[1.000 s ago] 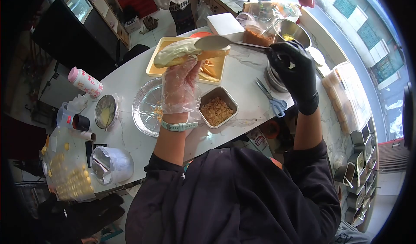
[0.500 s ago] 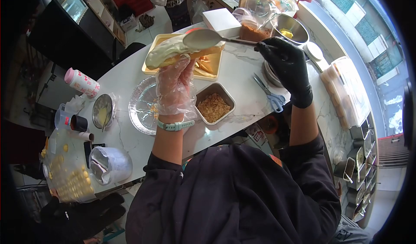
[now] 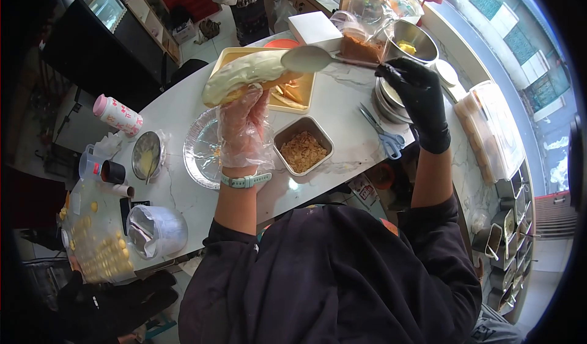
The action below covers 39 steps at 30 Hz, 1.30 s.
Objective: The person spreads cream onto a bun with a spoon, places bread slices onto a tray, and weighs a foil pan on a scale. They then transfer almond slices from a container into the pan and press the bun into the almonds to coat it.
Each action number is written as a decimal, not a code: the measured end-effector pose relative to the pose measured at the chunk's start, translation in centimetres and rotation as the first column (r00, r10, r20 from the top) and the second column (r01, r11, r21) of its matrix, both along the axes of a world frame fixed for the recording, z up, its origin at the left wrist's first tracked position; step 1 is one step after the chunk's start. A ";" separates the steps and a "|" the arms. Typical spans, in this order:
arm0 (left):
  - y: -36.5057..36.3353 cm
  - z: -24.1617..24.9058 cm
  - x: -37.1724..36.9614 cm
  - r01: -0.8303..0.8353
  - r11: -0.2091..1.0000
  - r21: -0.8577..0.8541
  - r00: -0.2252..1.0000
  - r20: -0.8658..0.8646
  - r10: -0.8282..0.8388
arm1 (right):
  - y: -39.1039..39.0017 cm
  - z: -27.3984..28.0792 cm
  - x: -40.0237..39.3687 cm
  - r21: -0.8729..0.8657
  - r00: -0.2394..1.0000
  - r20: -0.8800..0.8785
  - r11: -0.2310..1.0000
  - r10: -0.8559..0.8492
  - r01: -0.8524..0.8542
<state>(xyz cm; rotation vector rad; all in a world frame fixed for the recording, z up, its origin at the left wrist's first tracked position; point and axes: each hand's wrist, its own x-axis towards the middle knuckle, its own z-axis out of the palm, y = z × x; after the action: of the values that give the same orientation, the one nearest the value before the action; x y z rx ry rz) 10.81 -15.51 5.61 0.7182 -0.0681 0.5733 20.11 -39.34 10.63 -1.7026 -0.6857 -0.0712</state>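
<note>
Over the yellow tray, the left hand grips a cream-coated pastry — the right hand pinches a spoon touching it.

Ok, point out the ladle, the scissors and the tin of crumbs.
ladle (image 3: 307, 58), head view, on its bowl.
scissors (image 3: 391, 143), head view, on the blue handles.
tin of crumbs (image 3: 302, 151), head view, on the crumbs inside.

I see the bun held over the tray, the spoon touching its right end. Nearer me, the foil plate lies left of the tin of flakes; scissors lie right of that tin.
</note>
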 end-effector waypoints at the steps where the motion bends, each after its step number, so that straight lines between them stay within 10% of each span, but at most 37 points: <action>1: -0.1 0.0 -0.1 -0.002 1.000 0.009 1.000 -0.012 0.002 | 0.0 0.2 -0.2 0.003 0.999 0.023 1.000 -0.026 0.026; 22: 0.6 -0.8 -1.3 -0.075 0.994 -0.073 0.997 0.017 0.076 | 0.2 -0.7 0.7 -0.033 0.996 -0.042 0.996 -0.082 0.081; 39: 1.7 -2.7 -3.5 0.002 0.953 -0.303 0.996 0.090 0.027 | 2.4 -2.4 1.1 0.068 0.942 -0.227 0.969 0.245 -0.236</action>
<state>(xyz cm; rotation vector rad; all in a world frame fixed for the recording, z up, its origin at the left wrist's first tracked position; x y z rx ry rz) 7.31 -13.83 2.88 0.3935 -0.0605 0.6133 21.22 -36.96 8.20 -1.5463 -0.7040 0.2829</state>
